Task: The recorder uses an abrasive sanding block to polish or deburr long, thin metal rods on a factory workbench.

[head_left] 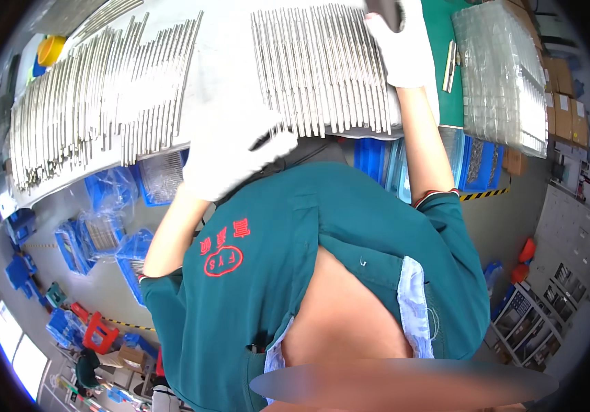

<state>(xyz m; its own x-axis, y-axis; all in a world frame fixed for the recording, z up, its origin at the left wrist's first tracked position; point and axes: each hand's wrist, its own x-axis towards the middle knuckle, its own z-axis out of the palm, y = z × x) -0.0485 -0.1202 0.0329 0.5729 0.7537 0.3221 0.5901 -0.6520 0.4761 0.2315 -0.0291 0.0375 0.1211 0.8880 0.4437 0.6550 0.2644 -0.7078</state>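
Right hand, white glove, upper right of centre: gripping a dark object at the top edge. Left hand, gloved, centre-left: half curled by the lower ends of the metal rods, top centre; can't tell if it's gripping any. Second rod batch upper left.

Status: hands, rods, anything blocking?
Left hand by near ends of rods, contact unclear. Right hand grips dark object. Rods side by side; glare over left batch.

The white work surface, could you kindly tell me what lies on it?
Separate rows of metal rods lie there; what the left hand covers cannot be seen.
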